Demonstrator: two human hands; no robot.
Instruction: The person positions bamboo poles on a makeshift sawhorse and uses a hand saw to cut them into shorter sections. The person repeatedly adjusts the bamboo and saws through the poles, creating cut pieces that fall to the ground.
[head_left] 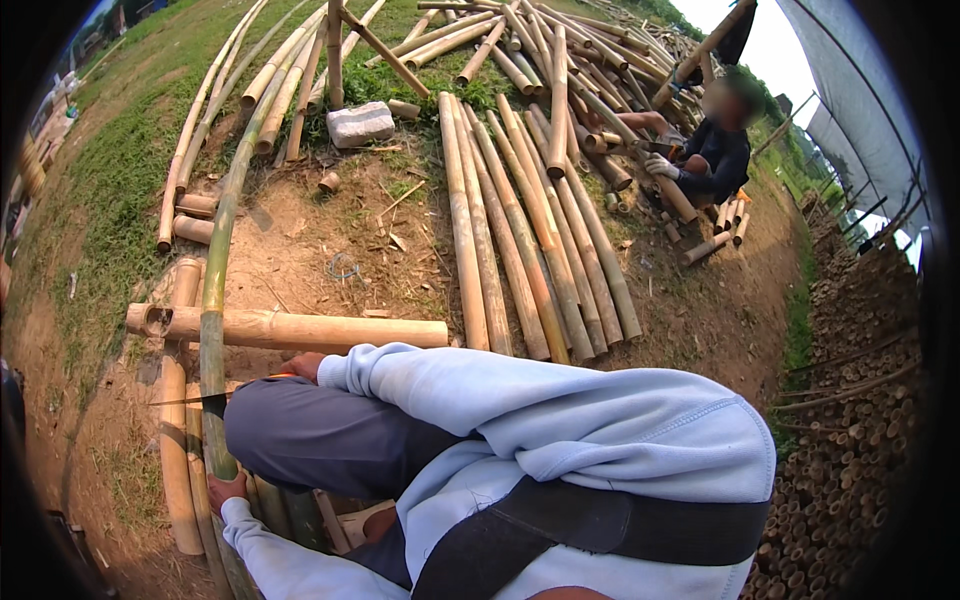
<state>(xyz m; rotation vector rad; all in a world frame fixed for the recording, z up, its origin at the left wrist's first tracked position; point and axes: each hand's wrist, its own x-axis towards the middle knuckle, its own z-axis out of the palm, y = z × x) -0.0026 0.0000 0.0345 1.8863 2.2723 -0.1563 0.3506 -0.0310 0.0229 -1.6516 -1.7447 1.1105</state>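
A long green bamboo pole [214, 345] runs from the far grass down to the lower left, lying across a thick tan bamboo crosspiece [330, 329]. My left hand [228, 490] is closed around the pole beside my bent knee. Beyond that knee, my right hand [303, 366] grips the orange handle of a hand saw [178, 401], partly hidden by my trouser leg. The thin saw blade lies across the green pole, between my left hand and the crosspiece. Whether its teeth have entered the bamboo I cannot tell.
Several cut bamboo poles [500, 235] lie side by side ahead, with a large pile behind them. A pale stone block [360, 124] sits on the grass. At the right, a co-worker [712, 160] in gloves handles bamboo. Stacked bamboo pieces [850, 480] fill the lower right.
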